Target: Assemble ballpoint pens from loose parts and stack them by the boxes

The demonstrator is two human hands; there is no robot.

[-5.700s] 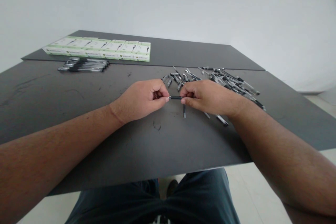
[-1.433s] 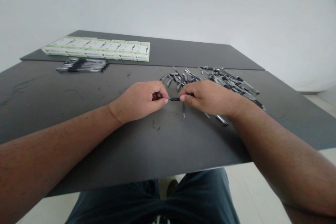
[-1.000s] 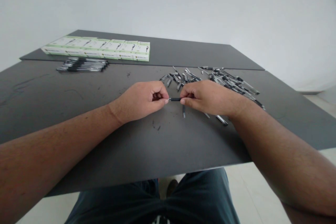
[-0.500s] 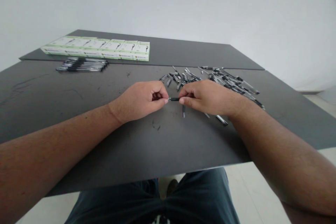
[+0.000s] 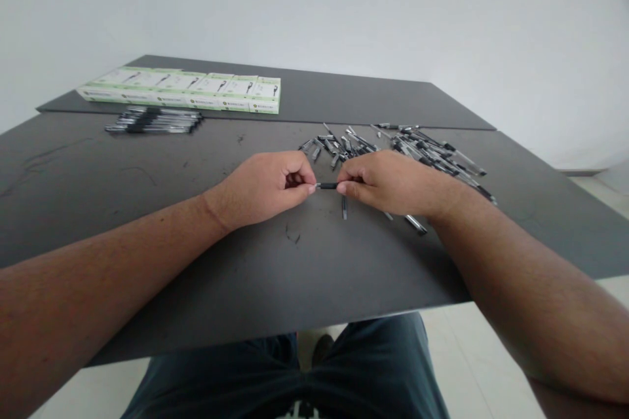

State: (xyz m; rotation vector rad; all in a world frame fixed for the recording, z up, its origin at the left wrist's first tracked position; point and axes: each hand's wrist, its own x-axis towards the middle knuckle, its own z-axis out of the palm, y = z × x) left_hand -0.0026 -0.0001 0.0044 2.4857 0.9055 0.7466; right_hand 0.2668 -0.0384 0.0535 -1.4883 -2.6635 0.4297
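Between my two hands, just above the table, is a pen [image 5: 327, 186] with a black grip, held level. My left hand [image 5: 268, 184] pinches its pale tip end between thumb and forefinger. At the other end, my right hand [image 5: 386, 180] has thumb and fingers closed on the black part, hiding the rest of the barrel. Behind and beside my right hand lie loose pen caps and small pen parts [image 5: 335, 161]. A single cap [image 5: 344, 208] lies just below the pen, and another short clear-and-black piece [image 5: 415, 225] rests beneath my right wrist.
A pile of clear pens with black parts [image 5: 437, 150] spreads over the table's right side. A neat row of pens [image 5: 156, 121] lies at the left, in front of several white-and-green boxes [image 5: 236, 95]. The dark table [image 5: 275, 288] has its near edge above my knees.
Almost nothing differs. My right hand has shifted very slightly to the right, and a little more of the black grip shows; both hands keep their hold on the pen.
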